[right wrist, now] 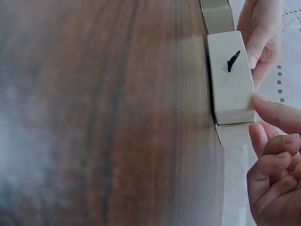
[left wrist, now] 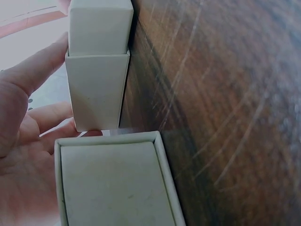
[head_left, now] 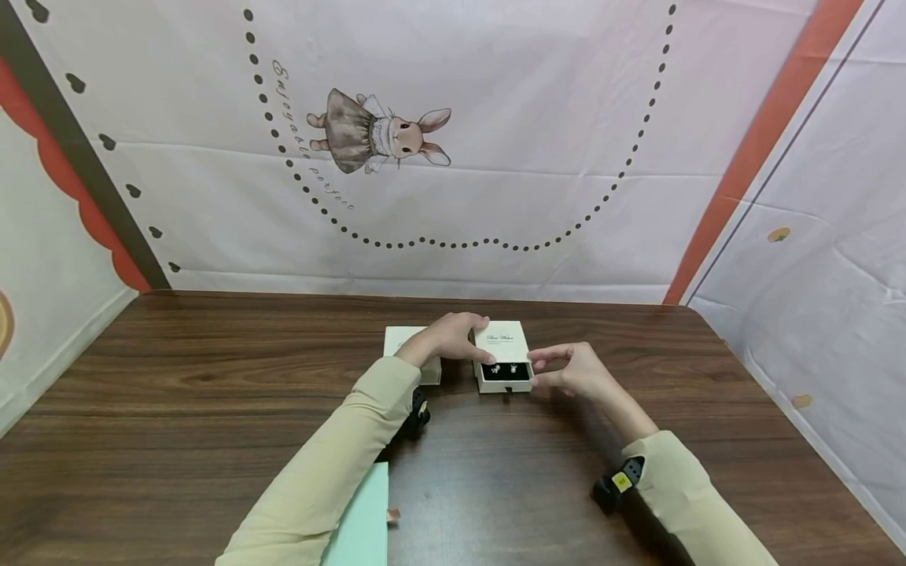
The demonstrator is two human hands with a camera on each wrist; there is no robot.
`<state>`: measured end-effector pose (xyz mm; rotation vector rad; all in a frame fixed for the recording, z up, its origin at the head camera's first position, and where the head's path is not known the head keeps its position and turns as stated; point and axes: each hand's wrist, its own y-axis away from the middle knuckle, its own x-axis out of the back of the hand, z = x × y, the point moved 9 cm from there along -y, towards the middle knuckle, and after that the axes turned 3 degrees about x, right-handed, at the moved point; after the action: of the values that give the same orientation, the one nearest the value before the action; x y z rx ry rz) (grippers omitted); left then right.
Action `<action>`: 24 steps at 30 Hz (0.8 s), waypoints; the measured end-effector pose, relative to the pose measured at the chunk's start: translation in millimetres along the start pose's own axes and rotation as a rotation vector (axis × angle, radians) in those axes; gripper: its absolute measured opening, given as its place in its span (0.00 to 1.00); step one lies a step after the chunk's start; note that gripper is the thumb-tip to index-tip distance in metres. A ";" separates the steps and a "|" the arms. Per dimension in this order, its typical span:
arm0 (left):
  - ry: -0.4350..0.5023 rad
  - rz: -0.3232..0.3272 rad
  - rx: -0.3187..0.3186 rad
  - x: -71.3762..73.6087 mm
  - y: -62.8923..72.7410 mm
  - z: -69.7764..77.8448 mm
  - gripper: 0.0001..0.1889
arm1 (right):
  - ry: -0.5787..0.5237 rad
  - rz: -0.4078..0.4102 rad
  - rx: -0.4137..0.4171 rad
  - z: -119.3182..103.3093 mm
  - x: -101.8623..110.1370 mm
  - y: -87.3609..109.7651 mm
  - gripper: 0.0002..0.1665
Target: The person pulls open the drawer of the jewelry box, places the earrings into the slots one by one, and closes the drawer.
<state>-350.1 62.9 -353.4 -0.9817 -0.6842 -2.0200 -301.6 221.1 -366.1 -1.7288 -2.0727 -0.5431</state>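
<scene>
A white drawer-style jewelry box (head_left: 504, 338) with printed lettering lies on the table, its drawer (head_left: 506, 387) partly pulled out toward me. Inside, a pair of small earrings (head_left: 513, 368) sits on black padding. My left hand (head_left: 449, 336) holds the box's outer sleeve from the left, thumb on top near the sleeve's front edge and fingers behind. My right hand (head_left: 582, 369) pinches the right side of the box, thumb at the drawer's front corner. A black ribbon pull (right wrist: 233, 61) sticks out of the drawer front in the right wrist view.
A second white box (head_left: 403, 336) stands just left of the first, partly hidden under my left wrist. A mint-green flat item (head_left: 366, 523) lies near the table's front edge, beside my left forearm. A printed cloth (head_left: 538, 102) hangs behind the wooden table (head_left: 212, 409).
</scene>
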 end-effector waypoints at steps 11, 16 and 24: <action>0.007 -0.006 -0.007 0.8 2.3 1.3 0.41 | 0.022 0.006 -0.007 0.5 0.4 -5.4 0.24; 0.005 -0.012 -0.012 0.4 2.6 1.8 0.41 | 0.023 0.005 0.004 -0.3 0.2 -7.3 0.24; 0.023 -0.018 -0.008 -0.5 2.4 1.3 0.40 | 0.098 0.044 0.068 -8.9 2.1 -8.2 0.19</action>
<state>-347.4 62.6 -352.8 -0.9585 -0.6750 -2.0479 -309.6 216.9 -357.9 -1.6706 -1.9585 -0.5273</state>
